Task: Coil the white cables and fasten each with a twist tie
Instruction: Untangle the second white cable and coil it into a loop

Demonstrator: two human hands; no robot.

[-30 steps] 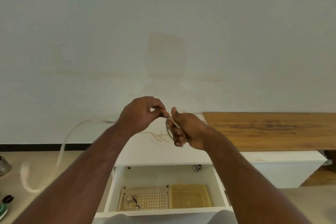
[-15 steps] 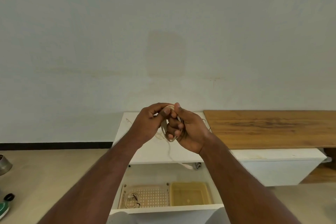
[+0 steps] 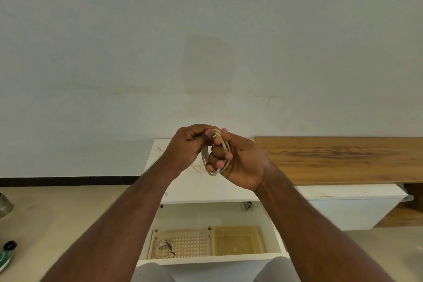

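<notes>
Far out to the left of both hands, on the pale floor, sit a metal pot (image 3: pixel 5 202) and a green bottle with a black cap (image 3: pixel 5 256), both cut by the frame edge; neither looks to belong to the job

The left hand (image 3: pixel 183 152) is closed, thumb and forefinger pinched on the top of the white cable coil (image 3: pixel 215 153); whether it also pinches a loose cable end there cannot be told; the right hand (image 3: pixel 242 162) faces it, just to its right and touching it at the fingertips, with the coil looped around its curled fingers (image 3: pixel 219 155) and the thumb pressed against the top of the loops; the coil hangs between the two hands, above the white cabinet top (image 3: pixel 206 188)

Below the left wrist a few thin strands (image 3: pixel 196 167) lie on that top, seemingly twist ties, though too fine to be sure; below both forearms the open drawer (image 3: pixel 212 256) holds a perforated tray (image 3: pixel 190 245) with a tied cable bundle (image 3: pixel 164 249) in it, and to its right a yellow tub (image 3: pixel 238 242)

By the look of it, winding is at or near its end; the next move calls for the right hand to keep the loops from springing apart while the left lets go and picks a tie from beneath
</notes>
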